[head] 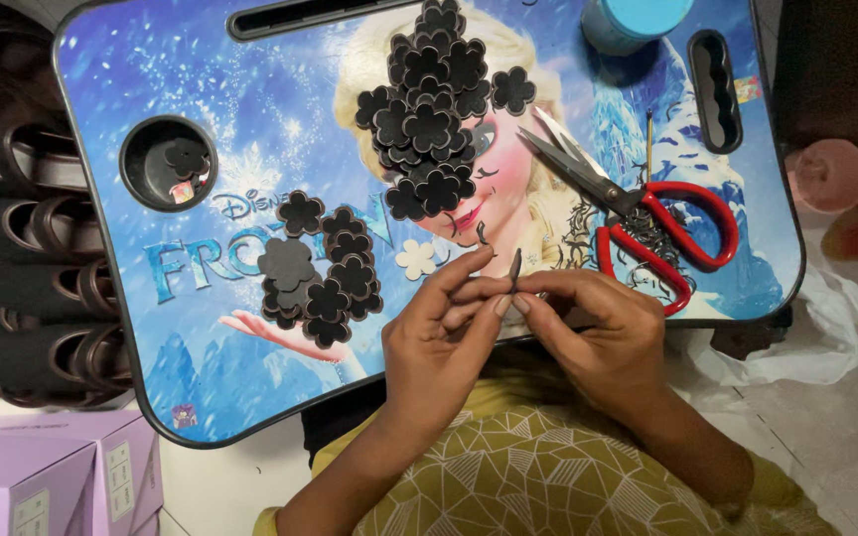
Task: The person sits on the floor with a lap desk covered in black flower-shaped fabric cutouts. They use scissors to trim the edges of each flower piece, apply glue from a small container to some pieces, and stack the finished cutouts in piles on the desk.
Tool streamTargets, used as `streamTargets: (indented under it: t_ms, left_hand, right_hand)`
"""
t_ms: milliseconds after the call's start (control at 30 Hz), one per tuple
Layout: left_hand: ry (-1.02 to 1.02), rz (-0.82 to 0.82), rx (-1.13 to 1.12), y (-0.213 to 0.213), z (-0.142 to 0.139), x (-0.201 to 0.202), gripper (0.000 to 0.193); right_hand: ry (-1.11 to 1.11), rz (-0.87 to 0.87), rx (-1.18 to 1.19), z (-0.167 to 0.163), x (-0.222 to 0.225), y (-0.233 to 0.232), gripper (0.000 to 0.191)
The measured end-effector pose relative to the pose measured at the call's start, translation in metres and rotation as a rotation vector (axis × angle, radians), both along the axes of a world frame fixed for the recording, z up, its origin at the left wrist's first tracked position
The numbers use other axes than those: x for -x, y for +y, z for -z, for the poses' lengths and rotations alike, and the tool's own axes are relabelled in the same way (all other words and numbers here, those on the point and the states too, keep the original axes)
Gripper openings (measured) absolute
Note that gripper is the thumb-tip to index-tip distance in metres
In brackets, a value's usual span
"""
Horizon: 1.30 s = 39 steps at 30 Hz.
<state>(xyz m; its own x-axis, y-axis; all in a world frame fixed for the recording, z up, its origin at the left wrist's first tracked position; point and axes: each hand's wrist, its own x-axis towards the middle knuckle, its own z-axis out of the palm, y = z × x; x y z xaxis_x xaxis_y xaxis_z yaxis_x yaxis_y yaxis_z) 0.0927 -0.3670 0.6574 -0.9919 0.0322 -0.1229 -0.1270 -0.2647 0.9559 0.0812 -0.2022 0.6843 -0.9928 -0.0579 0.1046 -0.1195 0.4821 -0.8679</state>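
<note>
My left hand [444, 333] and my right hand [598, 323] meet at the near edge of a blue printed lap table [250, 129]. Both pinch one small dark flower-shaped piece [515, 268], held edge-on between the fingertips. A large heap of black flower-shaped cutouts [429, 109] lies at the table's middle top. A smaller heap of them [320, 273] lies to the left of my left hand, with one pale flower cutout [415, 259] beside it.
Red-handled scissors [647, 213] lie open to the right, over thin dark trimmings [588, 238]. A round cup recess [169, 162] holds a black cutout. A blue tub [633, 20] stands top right. Dark shoes [22, 228] line the left; purple boxes [52, 476] sit lower left.
</note>
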Motion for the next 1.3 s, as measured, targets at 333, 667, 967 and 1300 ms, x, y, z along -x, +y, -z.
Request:
streamTargets:
  t_ms: [333,667,967,1300]
  left_hand:
    - [0.227,-0.001,0.442,0.008,-0.005,-0.003,0.043]
    - [0.368,0.000,0.497,0.012,0.002,-0.002,0.052]
    - [0.394,-0.005,0.472,0.015,0.006,-0.001,0.058]
    - [0.522,-0.057,0.532,0.017,0.009,0.000,0.058]
  right_hand:
    - [-0.027,0.035,-0.060,0.002,-0.003,0.012,0.017]
    - [-0.074,0.042,-0.068,0.005,0.001,0.018,0.013]
    - [-0.142,0.071,0.003,0.010,0.003,0.020,0.012]
    - [-0.206,0.065,0.082,0.012,0.002,0.025,0.012]
